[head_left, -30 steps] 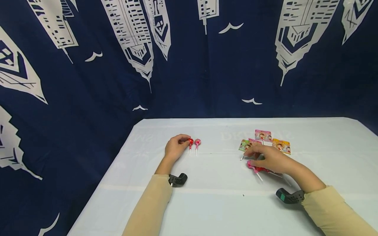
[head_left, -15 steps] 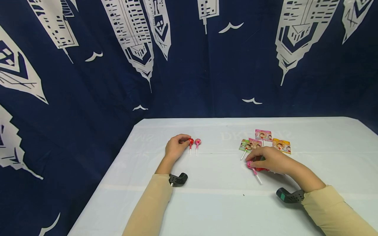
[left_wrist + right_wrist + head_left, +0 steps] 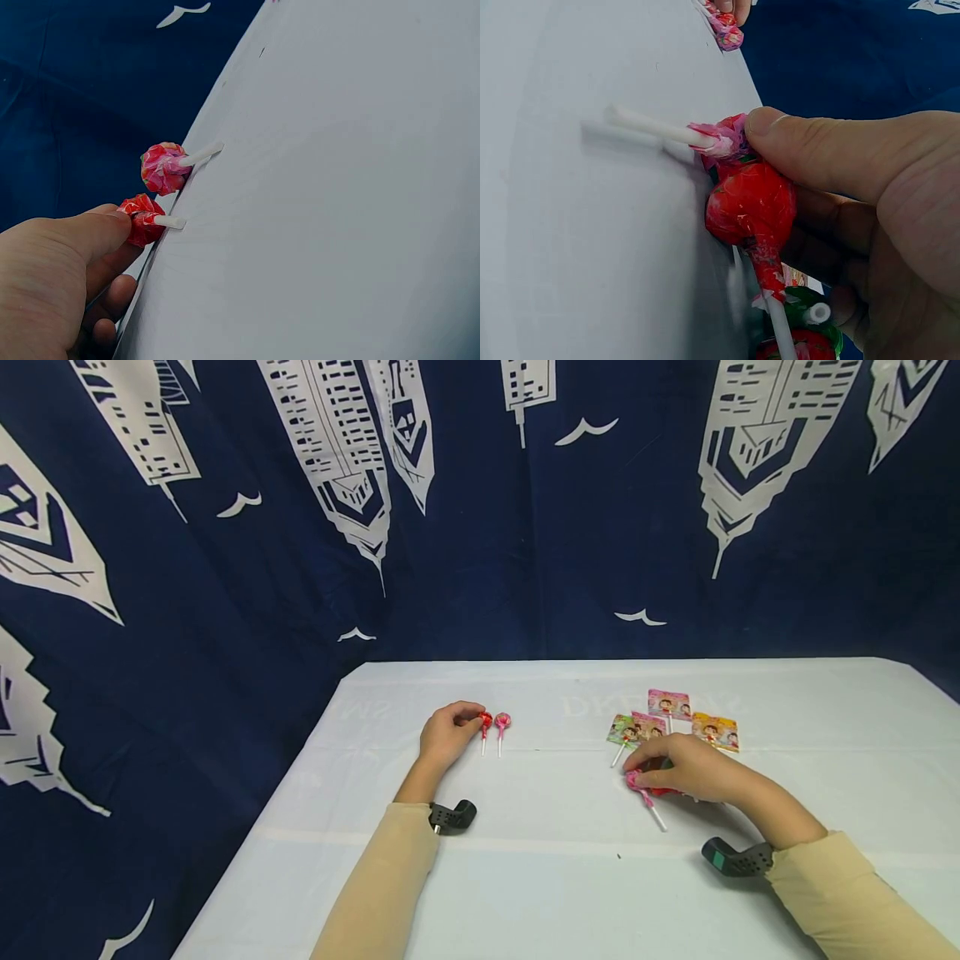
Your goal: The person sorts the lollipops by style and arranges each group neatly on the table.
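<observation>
On the left of the table, my left hand (image 3: 444,739) pinches the ball of a red-wrapped lollipop (image 3: 142,219) between thumb and fingers. A pink-wrapped lollipop (image 3: 163,169) lies right beside it, stick parallel in the head view. My right hand (image 3: 692,766) pinches another pink lollipop (image 3: 724,139), its white stick pointing toward the near side. Under that hand are a red lollipop (image 3: 751,204) and, lower in the right wrist view, a green-wrapped piece (image 3: 802,301) above another red ball (image 3: 802,349). The palm hides part of this pile.
Beyond the right hand lie flat-packaged candies: a pink one (image 3: 668,703), a yellow one (image 3: 716,732) and a green one (image 3: 622,730) with a stick. The white table (image 3: 540,877) ends at a dark blue printed curtain (image 3: 465,577).
The pink lollipop in my right hand has swung slightly, its stick now reaching lower. Sticks seen under that hand earlier are now mostly hidden. My left hand stays still.
</observation>
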Motion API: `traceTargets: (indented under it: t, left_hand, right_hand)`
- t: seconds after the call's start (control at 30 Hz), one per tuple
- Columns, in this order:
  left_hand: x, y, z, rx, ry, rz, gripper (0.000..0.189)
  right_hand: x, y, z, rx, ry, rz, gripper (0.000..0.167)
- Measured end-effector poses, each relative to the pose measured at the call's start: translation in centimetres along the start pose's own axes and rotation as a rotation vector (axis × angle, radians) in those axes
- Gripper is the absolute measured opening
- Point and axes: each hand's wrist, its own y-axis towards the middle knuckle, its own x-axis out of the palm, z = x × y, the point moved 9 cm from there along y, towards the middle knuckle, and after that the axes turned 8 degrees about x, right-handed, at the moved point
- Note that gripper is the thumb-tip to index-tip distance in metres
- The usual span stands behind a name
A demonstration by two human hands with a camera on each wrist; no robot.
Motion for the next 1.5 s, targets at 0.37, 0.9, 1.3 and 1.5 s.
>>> traceTargets:
  t: [0.37, 0.9, 1.3, 1.5]
  left_hand:
    - [0.0, -0.1, -0.3, -0.009, 0.0, -0.003, 0.018]
    - [0.0, -0.3, 0.0, -0.006, -0.003, 0.0, 0.018]
    - [0.1, -0.2, 0.2, -0.003, -0.007, -0.002, 0.017]
    - [0.0, -0.1, 0.2, -0.001, -0.009, 0.002, 0.018]
  right_hand:
    - [0.2, 0.1, 0.2, -0.004, 0.026, -0.007, 0.021]
    - [-0.4, 0.0, 0.0, 0.029, 0.061, 0.083, 0.018]
    - [-1.0, 0.0, -0.7, -0.014, 0.08, 0.192, 0.017]
    - [-1.7, 0.0, -1.5, -0.012, 0.062, 0.293, 0.021]
